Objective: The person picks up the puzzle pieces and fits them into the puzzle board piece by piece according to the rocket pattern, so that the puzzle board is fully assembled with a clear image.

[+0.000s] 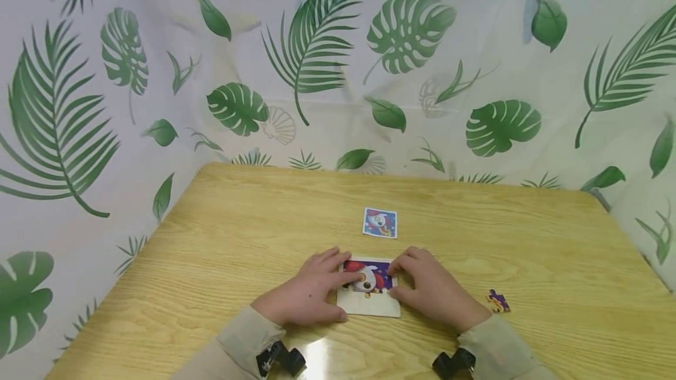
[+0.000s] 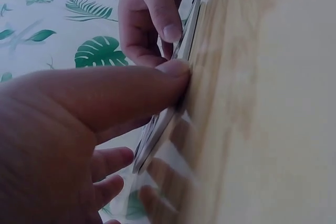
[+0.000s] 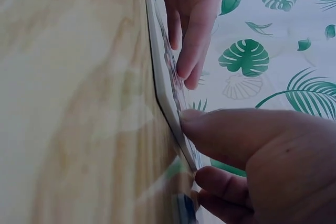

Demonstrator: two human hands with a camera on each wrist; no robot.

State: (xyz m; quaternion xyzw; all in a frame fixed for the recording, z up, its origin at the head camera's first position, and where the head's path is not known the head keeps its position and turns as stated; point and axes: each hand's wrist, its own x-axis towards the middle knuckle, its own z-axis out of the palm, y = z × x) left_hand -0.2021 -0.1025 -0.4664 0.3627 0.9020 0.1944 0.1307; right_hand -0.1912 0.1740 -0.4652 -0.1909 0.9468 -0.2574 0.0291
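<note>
A small jigsaw puzzle [image 1: 364,277] with a white cartoon figure on purple fills the upper part of a pale tray [image 1: 369,306]; bare board shows below it. My left hand [image 1: 311,289] lies at the tray's left side, index finger stretched onto the picture and thumb at the lower left edge. At the right side, my right hand [image 1: 430,289] bends its thumb and index finger about a purple jigsaw piece at the picture's right end, largely covered by the fingertips. In the right wrist view, that thumb [image 3: 194,121] touches the puzzle's surface.
A loose purple and yellow jigsaw piece [image 1: 497,301] lies on the wooden table [image 1: 253,221], right of my right hand. Beyond the tray is a square picture card [image 1: 379,223] with a similar figure. A leaf-printed cloth [image 1: 327,75] hangs behind the table.
</note>
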